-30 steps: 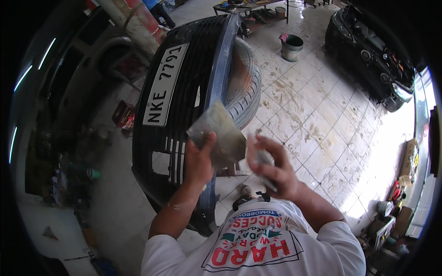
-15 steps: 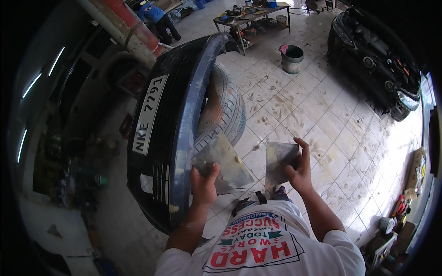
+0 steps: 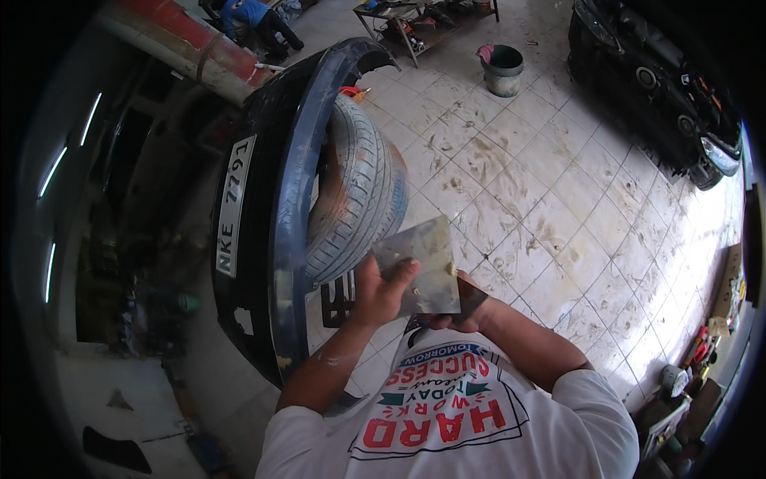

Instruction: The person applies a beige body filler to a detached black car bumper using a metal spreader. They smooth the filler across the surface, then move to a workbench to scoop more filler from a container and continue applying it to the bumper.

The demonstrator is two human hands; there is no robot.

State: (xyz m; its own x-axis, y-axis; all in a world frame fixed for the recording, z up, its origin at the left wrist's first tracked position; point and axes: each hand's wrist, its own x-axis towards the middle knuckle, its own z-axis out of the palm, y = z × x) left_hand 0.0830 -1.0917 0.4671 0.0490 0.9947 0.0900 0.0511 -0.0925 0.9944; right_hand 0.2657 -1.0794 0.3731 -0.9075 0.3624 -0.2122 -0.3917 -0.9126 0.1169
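A plate (image 3: 419, 251) is gripped by the left hand (image 3: 379, 291), a dark spreader (image 3: 471, 297) by the right hand (image 3: 471, 318), beside the bumper (image 3: 294, 188); pale patches (image 3: 283, 289) seem already applied, a dab (image 3: 452, 270) left at the plate's right edge.

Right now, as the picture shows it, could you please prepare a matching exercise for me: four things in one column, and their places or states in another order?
Things:
1. grey sheet
2. tyre
3. bucket
4. number plate

Places or states:
A. stands on the floor, with a pink cloth at its rim
B. on the outer face of the black bumper
C. gripped by the left hand
D. at the bumper's hollow inner side

Pairs: 1-C, 2-D, 3-A, 4-B.
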